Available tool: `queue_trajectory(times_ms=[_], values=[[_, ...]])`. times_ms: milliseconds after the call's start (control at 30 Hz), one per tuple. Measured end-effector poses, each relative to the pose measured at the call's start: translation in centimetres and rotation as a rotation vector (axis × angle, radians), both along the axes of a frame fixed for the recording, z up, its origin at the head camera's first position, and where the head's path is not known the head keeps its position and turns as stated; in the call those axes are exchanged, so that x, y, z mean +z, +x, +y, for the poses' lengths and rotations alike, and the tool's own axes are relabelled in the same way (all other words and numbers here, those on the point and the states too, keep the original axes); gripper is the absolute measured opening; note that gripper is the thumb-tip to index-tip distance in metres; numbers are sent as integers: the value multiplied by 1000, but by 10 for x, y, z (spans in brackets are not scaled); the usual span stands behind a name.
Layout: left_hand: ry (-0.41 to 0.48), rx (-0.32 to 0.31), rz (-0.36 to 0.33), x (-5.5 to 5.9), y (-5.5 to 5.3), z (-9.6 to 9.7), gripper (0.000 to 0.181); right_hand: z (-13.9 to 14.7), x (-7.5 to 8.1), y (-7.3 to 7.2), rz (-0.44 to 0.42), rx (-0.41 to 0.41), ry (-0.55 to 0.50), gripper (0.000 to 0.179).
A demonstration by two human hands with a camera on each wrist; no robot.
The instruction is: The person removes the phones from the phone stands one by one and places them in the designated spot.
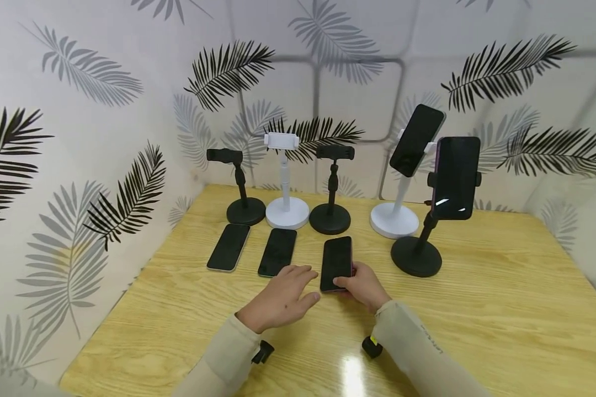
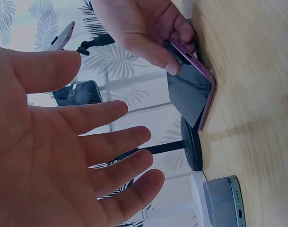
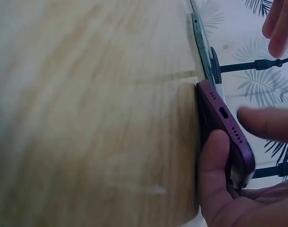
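Observation:
With its thumb over the screen and fingers curled underneath, my right hand [image 1: 366, 285] grips a purple-edged smartphone [image 1: 335, 262] by its right side. That phone tilts, its right edge raised from the table, as the right wrist view shows of its purple frame [image 3: 224, 111]. My left hand [image 1: 281, 300] hovers left of it, fingers extended and apart, palm bare in the left wrist view. Beyond the left fingertips lies a green-edged smartphone [image 1: 278, 253], screen up. Farther left rests a light-edged smartphone [image 1: 229, 248], also face up.
Along the back stand a black phone stand [image 1: 245, 211], a white one [image 1: 287, 213] and another black one [image 1: 330, 219], their holders without phones. To the right, a white stand [image 1: 394, 221] and a black stand [image 1: 416, 257] each hold a phone. A patterned wall [image 1: 154, 110] borders the wooden table [image 1: 501, 309].

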State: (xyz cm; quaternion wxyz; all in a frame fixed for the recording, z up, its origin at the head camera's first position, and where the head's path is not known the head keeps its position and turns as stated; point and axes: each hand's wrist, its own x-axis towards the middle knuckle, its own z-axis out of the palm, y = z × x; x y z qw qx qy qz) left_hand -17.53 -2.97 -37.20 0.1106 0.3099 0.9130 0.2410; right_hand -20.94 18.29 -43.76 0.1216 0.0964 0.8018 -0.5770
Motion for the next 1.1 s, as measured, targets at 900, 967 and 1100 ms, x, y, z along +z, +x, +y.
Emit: queue_trajectory(times_ms=[900,967,1100], values=[[38,-1,8,-10,6,-8,48,-10,9,-22,97,245,615,79],[39,0,-3,-11,5,-9,49,-13,7,-22,87,229,647,73],[40,15,-36,-12,5,-12,49,-19,9,-25,98,207,659,64]])
